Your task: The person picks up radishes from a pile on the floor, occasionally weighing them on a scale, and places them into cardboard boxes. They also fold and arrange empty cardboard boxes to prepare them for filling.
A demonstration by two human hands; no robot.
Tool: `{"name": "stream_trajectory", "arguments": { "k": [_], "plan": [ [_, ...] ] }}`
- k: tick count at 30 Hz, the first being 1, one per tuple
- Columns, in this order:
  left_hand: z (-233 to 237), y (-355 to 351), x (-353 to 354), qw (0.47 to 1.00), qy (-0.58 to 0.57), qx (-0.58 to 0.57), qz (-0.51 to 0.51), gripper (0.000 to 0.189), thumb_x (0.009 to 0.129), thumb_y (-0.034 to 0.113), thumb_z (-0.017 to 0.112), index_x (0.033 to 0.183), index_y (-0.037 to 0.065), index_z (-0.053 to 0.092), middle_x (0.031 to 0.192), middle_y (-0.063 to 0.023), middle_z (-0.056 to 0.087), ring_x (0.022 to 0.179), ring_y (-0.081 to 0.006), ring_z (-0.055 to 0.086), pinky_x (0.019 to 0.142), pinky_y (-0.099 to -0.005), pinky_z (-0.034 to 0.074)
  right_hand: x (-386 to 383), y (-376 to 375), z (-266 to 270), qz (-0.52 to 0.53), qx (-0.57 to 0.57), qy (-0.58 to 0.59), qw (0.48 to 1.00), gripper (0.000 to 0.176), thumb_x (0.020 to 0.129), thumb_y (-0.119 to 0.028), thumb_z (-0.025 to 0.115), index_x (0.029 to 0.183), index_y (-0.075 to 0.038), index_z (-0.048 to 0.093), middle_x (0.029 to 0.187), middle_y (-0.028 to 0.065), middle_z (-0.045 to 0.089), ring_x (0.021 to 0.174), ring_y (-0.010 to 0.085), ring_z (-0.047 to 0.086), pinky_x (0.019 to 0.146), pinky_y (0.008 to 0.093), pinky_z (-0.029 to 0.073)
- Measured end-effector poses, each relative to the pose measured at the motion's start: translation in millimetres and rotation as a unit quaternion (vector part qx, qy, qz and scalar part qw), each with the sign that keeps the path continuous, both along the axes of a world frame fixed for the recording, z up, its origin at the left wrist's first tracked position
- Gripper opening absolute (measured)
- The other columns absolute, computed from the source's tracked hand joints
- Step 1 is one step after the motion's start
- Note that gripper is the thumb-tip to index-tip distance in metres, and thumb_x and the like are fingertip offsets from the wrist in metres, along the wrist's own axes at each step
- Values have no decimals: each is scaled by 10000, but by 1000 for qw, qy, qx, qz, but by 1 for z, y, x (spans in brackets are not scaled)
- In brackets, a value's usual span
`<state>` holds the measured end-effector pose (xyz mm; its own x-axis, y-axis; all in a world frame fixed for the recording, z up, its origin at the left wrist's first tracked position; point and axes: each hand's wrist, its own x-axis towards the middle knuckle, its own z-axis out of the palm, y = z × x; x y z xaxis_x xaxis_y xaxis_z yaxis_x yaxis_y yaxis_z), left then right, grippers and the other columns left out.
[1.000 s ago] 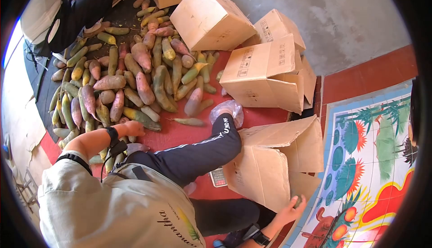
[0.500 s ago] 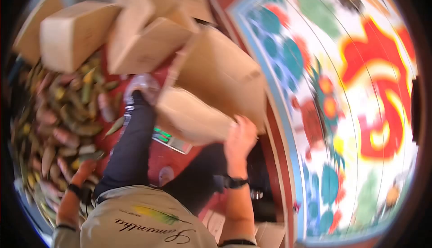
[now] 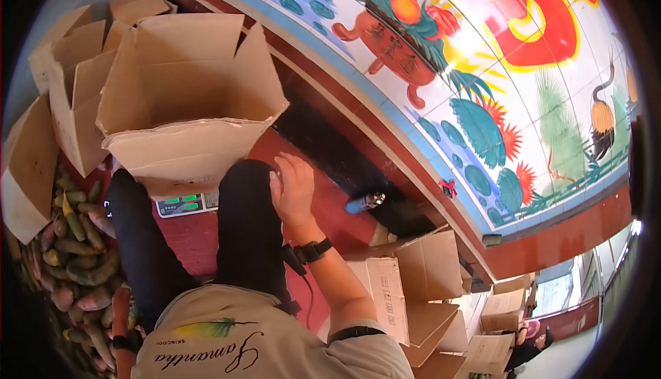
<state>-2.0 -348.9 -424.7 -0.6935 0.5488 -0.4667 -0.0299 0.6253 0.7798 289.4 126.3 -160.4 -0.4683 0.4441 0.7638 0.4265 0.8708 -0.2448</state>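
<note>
An open cardboard box (image 3: 186,152) stands upright in front of me, above a scale (image 3: 182,203) with lit green digits between my legs. My right hand (image 3: 294,187) is by my right knee, apart from the box, with its fingers stretched out and nothing in it. At the lower left, my left hand (image 3: 121,300) is beside my left thigh at the edge of a heap of long green-brown and pinkish vegetables (image 3: 82,265). Its fingers are mostly hidden, so I cannot make out a hold.
More open cartons (image 3: 72,97) crowd the upper left. Flattened and open cardboard boxes (image 3: 413,289) lie at the lower right. A bottle (image 3: 365,203) lies on the floor by the tiled, painted wall (image 3: 475,103). Another person (image 3: 529,348) is far off at the right.
My right hand has let go of the box's near flap and moved to my knee. The box, tilted before, now stands upright. My view has turned to the right.
</note>
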Motion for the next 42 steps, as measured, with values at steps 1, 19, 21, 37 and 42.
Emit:
{"name": "stream_trajectory", "arguments": {
  "k": [1, 19, 21, 37, 42],
  "plan": [
    [2, 2, -2, 1000, 2, -2, -7, 187, 821, 224, 498, 865, 56, 569, 691, -47, 566, 564, -133, 551, 465, -268, 425, 5, 2, -4, -7, -2, 2, 1000, 325, 714, -37, 610, 1030, -22, 533, 1042, 144, 552, 947, 315, 516, 812, 399, 397],
    [-68, 7, -45, 944, 299, 48, -133, 170, 804, 169, 507, 848, 10, 549, 759, -137, 588, 704, -286, 573, 618, -376, 459, 29, -8, -59, -52, -127, 18, 990, 292, 769, -89, 581, 1045, -8, 528, 1024, 160, 548, 933, 330, 515, 808, 399, 408],
    [-73, 5, -43, 947, 288, 3, -141, 169, 802, 169, 509, 847, 10, 549, 762, -138, 588, 707, -287, 573, 621, -377, 458, 27, -10, -62, -37, -136, 30, 990, 325, 758, -87, 602, 1063, -4, 523, 1029, 147, 539, 927, 312, 517, 807, 388, 410],
    [-81, -11, -27, 940, 268, -123, -171, 166, 789, 166, 526, 838, 8, 547, 782, -147, 591, 727, -297, 572, 643, -384, 455, 27, -8, -63, -20, -138, 18, 990, 333, 751, -50, 587, 1069, 10, 511, 1043, 168, 530, 943, 331, 512, 815, 395, 410],
    [-84, -15, -26, 936, 271, -138, -180, 166, 785, 165, 532, 835, 7, 547, 789, -149, 592, 733, -300, 572, 650, -387, 454, 29, -8, -61, -20, -132, 14, 991, 332, 755, -51, 586, 1074, 8, 512, 1050, 167, 528, 943, 329, 513, 817, 394, 409]
  ]
}}
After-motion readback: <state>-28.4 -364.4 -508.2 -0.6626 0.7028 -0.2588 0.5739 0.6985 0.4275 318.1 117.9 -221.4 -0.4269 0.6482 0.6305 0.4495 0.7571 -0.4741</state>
